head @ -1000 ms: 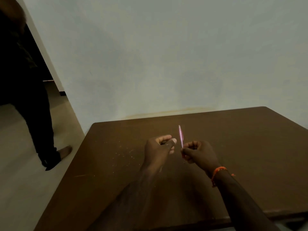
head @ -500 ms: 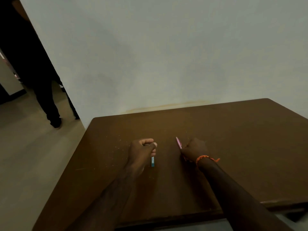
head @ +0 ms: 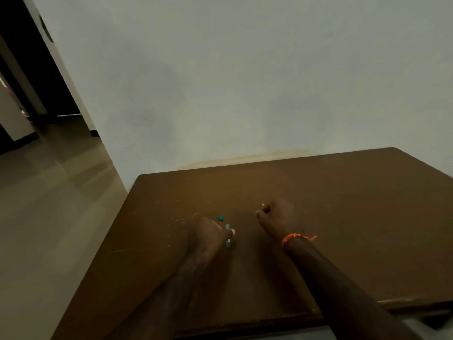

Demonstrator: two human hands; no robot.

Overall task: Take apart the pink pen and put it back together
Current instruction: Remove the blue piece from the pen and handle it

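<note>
Illumination is dim and diffuse, with no glare. The hands (head: 210,233) show motion blur and merge into the dark bench (head: 355,217). Wide-angle distortion bends the wall (head: 232,82) edge at far left. Shadows are soft.

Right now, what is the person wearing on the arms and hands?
Both forearms are bare, with no sleeves in view. The right wrist carries a thin orange thread bracelet with a loose end sticking out. The left hand and right hand show no gloves.
</note>
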